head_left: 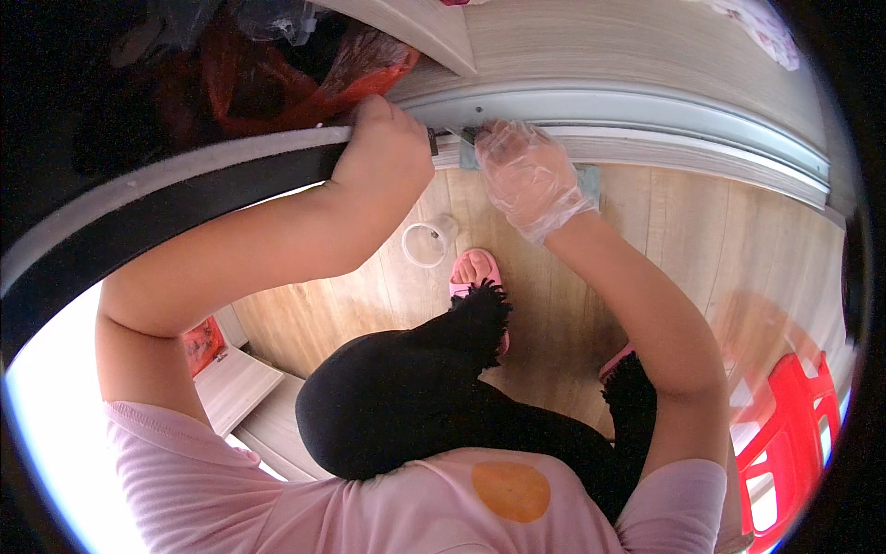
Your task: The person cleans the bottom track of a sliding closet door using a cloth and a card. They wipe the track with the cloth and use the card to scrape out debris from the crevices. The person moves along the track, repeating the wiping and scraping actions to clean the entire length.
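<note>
My bare left hand (386,143) is closed round the end of a dark door panel with a pale edge (231,152), its fingertips mostly hidden. Just to its right, my right hand (528,171) wears a thin clear plastic glove. Its fingers are bent against the silvery metal track (664,109) that runs along the cabinet's lower edge. Pieces of a grey-green cloth (588,182) show on both sides of the gloved hand, pressed between it and the track. The gloved fingertips are partly hidden.
A clear plastic cup (425,244) stands on the wood-look floor (688,240) near my foot in a pink slipper (475,268). Red plastic bags (305,88) fill the dark cabinet space at upper left. A red plastic stool (784,443) stands at lower right.
</note>
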A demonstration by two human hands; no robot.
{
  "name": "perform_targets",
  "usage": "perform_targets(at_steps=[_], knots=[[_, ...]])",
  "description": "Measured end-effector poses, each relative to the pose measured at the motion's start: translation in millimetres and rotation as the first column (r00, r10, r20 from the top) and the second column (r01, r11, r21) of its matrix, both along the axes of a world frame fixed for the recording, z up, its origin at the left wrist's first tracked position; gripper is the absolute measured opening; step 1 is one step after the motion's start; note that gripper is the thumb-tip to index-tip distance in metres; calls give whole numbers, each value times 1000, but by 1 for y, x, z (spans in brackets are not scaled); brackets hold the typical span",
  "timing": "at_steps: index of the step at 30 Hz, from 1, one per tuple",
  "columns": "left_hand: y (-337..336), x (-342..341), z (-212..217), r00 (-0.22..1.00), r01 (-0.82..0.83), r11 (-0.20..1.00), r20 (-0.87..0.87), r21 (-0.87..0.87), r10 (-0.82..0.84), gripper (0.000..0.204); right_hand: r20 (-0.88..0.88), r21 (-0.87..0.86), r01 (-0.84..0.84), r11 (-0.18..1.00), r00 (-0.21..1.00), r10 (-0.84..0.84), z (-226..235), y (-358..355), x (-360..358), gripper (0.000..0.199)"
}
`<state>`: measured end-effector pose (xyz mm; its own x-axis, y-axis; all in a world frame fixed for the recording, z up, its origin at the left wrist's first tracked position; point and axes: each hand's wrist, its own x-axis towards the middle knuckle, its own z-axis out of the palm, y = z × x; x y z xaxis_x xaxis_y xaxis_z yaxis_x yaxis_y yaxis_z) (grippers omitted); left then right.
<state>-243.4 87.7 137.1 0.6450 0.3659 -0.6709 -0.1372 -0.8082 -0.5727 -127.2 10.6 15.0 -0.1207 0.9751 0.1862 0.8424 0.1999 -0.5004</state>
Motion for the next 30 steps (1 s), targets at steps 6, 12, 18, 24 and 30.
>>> perform_targets(at_steps=[6,12,18,24,30], knots=[[2,-5,-3,1000,12,1000,8,-15,-12,20,-25,113,-95,989,995,99,-2,13,-4,16],[0,-6,0,999,29,999,25,32,-30,18,-189,120,-28,992,981,50,7,7,6,21],[0,-5,1,1000,14,1000,4,4,-14,21,-4,121,-92,988,996,94,19,-8,19,26],[-1,-4,4,1000,-19,1000,18,-7,19,21,43,181,-119,976,993,113,10,3,1,26],[-3,-4,8,1000,-4,1000,25,19,4,20,110,130,-193,973,978,179,0,16,-1,20]])
